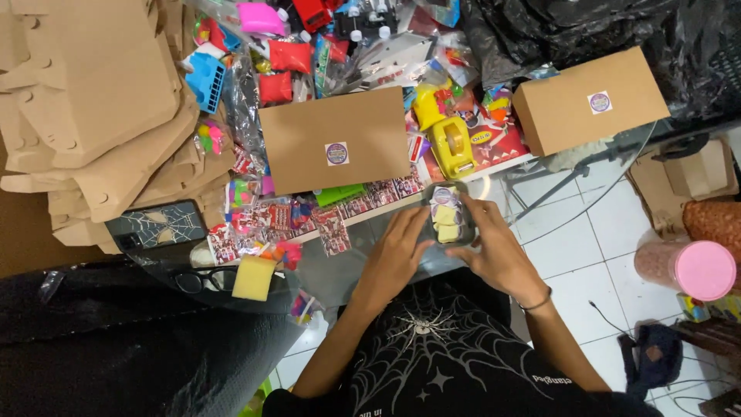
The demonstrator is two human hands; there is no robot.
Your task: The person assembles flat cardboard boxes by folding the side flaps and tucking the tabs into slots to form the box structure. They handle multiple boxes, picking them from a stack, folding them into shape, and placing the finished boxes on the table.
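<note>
A small clear packet [447,218] holding yellow pieces and a round sticker sits at the near edge of the glass counter [340,270], pinched between both hands. The left hand [399,255] closes its grip on the packet's left side, the right hand [494,247] on its right. They seem to be filling or sealing it, though the fingers hide the opening. Just behind lie a sealed brown box [333,139] and a yellow tape dispenser [451,147]; closing the packet squarely looks like the need now.

Small clear packet [447,216] of yellow pieces
</note>
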